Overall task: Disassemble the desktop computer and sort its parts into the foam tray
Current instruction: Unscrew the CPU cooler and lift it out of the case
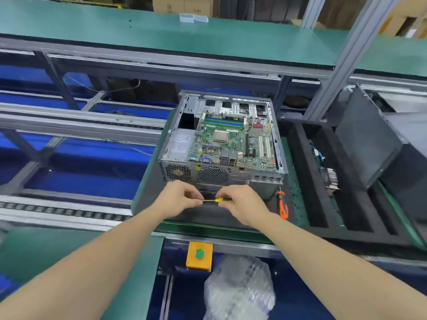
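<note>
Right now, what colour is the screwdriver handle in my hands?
The screwdriver handle is yellow with black, clearest in the head view.

green-topped bench (208,230) carries a black mat (203,215). open desktop case (221,174) sits on the mat, rear panel toward the camera. orange-handled tool (283,205) lies just right of the case, near the mat's right edge. black foam tray (309,181) sits right of that, probably on the same green top; its underside is hidden.

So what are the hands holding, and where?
A screwdriver: left hand pinches the metal shaft, right hand grips the yellow handle.
</note>
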The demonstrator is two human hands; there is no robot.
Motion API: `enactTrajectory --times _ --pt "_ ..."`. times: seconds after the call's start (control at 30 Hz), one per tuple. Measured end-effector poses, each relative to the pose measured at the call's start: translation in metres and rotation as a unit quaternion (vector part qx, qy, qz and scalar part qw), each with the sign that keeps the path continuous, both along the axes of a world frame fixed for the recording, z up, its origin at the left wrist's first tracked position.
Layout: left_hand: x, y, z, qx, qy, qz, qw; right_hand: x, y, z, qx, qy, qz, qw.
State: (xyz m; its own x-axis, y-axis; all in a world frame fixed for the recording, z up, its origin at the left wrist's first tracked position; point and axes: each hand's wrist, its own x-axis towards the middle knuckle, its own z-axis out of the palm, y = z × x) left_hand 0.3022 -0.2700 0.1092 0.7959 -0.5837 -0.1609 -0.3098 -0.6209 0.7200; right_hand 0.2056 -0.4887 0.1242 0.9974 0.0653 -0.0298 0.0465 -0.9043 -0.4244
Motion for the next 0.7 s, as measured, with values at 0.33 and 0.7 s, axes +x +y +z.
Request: enactTrajectory --times 0.33,0.7 --pt "-0.014 -0.054 -0.051 0.147 -0.264 0.021 0.953 -0.005 -0.011 -0.065 -0.055 -0.035 -0.095 0.993" --pt "-0.021 -0.054 -0.015 0.032 -0.396 0.024 0.918 -0.010 -0.006 -0.040 -0.022 -0.213 -0.020 0.977"
